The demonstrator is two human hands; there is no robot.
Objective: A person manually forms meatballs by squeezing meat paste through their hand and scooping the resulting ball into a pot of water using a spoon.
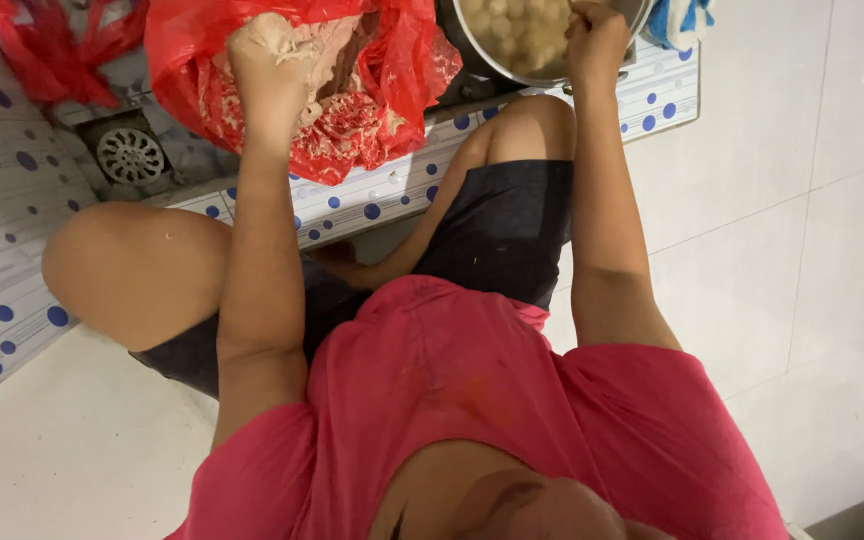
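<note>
Dough-smeared fingers are the first thing to catch the eye: the person's left hand point(270, 62) is sunk into a pale, sticky lump of paste point(337, 50) that lies in an opened red plastic bag point(352, 120), the fingers curled down into the mass and coated with it, so the hand reads as clenched on the paste rather than spread. The bag sits on a low tiled ledge point(392, 190) patterned with blue dots, its crumpled edge hanging over the front. Off to the other side, the right hand point(595, 42) rests at the rim of a round metal pot point(482, 55) holding a heap of small pale balls point(517, 28); its fingers are bunched together at the pot's edge, though whether they pinch a ball or just grip the rim I cannot tell from this angle. The pot stands just beside the bag, touching or nearly touching its plastic. A round metal floor drain point(130, 155) lies behind the ledge to the left of the bag, with a second crumpled red bag point(42, 45) beyond it. A blue and white cloth point(680, 20) shows at the top edge past the pot. The person squats on pale floor tiles point(812, 250), knees wide, in a pink shirt and dark shorts.
</note>
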